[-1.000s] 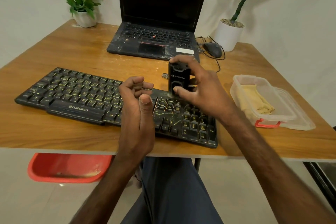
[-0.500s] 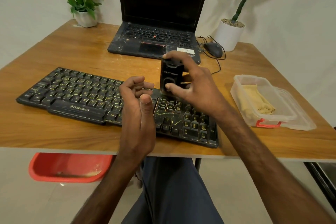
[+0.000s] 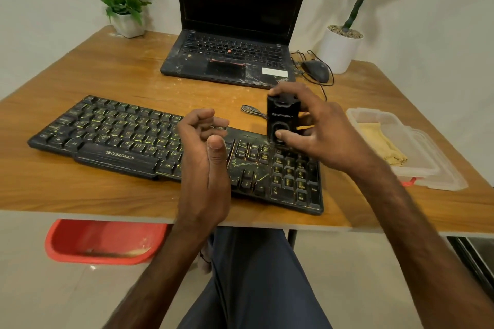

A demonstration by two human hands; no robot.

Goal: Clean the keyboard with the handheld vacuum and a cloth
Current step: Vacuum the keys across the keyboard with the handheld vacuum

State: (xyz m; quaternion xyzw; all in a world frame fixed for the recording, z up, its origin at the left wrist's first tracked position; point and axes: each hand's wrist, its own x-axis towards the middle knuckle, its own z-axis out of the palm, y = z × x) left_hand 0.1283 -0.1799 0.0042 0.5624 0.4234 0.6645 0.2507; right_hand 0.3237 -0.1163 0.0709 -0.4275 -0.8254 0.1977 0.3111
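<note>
A dusty black keyboard point(image 3: 120, 136) with yellow legends lies across the wooden table point(image 3: 80, 192) near its front edge. My right hand point(image 3: 326, 136) grips a small black handheld vacuum point(image 3: 282, 117), held upright with its lower end on the keys above the number pad. The thumb presses on its front face and the fingers wrap over its top. My left hand point(image 3: 205, 168) hovers over the middle of the keyboard, fingers loosely curled, holding nothing. A yellow cloth point(image 3: 382, 141) lies folded in a clear plastic container point(image 3: 374, 115) to the right.
An open black laptop point(image 3: 230, 56) stands behind the keyboard, with a wired mouse point(image 3: 316, 71) and a white plant pot point(image 3: 339, 48) to its right. A flower pot point(image 3: 128, 25) sits at the far left corner. A red tub point(image 3: 101, 242) lies on the floor under the table.
My right hand slid the vacuum left along the keyboard's upper rows, then back right to above the number pad. The left hand stayed in place.
</note>
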